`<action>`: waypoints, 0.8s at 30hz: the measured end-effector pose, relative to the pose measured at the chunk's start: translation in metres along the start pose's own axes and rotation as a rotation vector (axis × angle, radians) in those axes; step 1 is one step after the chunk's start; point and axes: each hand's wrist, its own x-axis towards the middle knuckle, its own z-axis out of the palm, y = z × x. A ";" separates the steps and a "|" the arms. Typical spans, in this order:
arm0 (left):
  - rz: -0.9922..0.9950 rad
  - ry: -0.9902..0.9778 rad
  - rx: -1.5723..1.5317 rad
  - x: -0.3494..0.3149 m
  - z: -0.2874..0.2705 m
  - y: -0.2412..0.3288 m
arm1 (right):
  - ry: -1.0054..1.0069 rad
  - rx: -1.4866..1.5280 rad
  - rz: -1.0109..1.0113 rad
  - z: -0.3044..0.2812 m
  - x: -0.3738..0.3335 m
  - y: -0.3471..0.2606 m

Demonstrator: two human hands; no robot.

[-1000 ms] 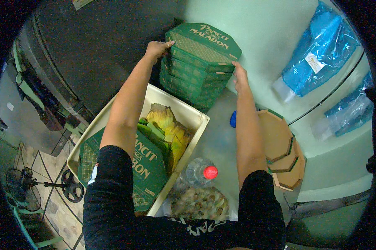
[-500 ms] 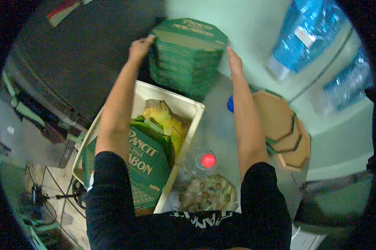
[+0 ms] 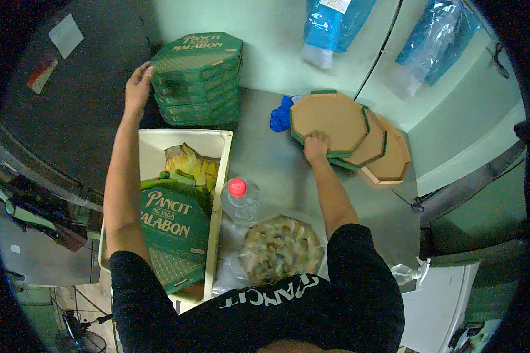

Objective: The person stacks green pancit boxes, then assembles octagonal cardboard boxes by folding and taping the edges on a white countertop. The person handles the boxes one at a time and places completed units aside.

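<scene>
Above table [image 3: 265,159], L hand [image 3: 138,87] touches octag. green boxes [image 3: 197,79], grip unclear; R hand [image 3: 316,146] pinches cardbd. tray [image 3: 332,120].

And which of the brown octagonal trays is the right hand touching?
The leftmost, uppermost tray: the right hand is on its near edge; the others extend rightward.
</scene>
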 end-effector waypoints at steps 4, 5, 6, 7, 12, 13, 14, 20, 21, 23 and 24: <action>0.038 -0.090 0.043 -0.019 0.011 0.031 | 0.050 0.297 -0.022 -0.056 0.012 0.021; 0.029 -0.115 0.034 -0.023 0.012 0.035 | 0.111 0.308 -0.090 -0.076 0.014 0.032; 0.028 -0.133 0.039 -0.028 0.012 0.038 | 0.170 0.319 -0.162 -0.095 0.015 0.041; 0.037 -0.130 0.056 -0.032 0.013 0.040 | 0.279 0.372 -0.146 -0.117 0.017 0.047; -0.037 -0.486 0.134 -0.062 0.020 0.042 | 0.468 0.927 -0.137 -0.224 0.013 0.085; -0.075 -0.626 0.139 -0.068 0.021 0.043 | 0.471 1.062 -0.182 -0.242 0.010 0.093; -0.136 -0.720 0.141 -0.076 0.021 0.042 | 0.433 1.188 -0.127 -0.256 0.005 0.099; -0.334 -0.962 0.101 -0.094 0.035 0.053 | 0.435 2.100 -0.347 -0.298 -0.009 0.118; -0.377 -0.909 0.044 -0.095 0.040 0.056 | 0.486 2.207 -0.313 -0.297 -0.003 0.107; -0.422 -0.759 -0.118 -0.097 0.053 0.063 | 0.394 2.382 -0.310 -0.295 0.012 0.081; -0.385 -0.657 -0.293 -0.096 0.060 0.067 | 0.363 2.474 -0.181 -0.294 0.018 0.068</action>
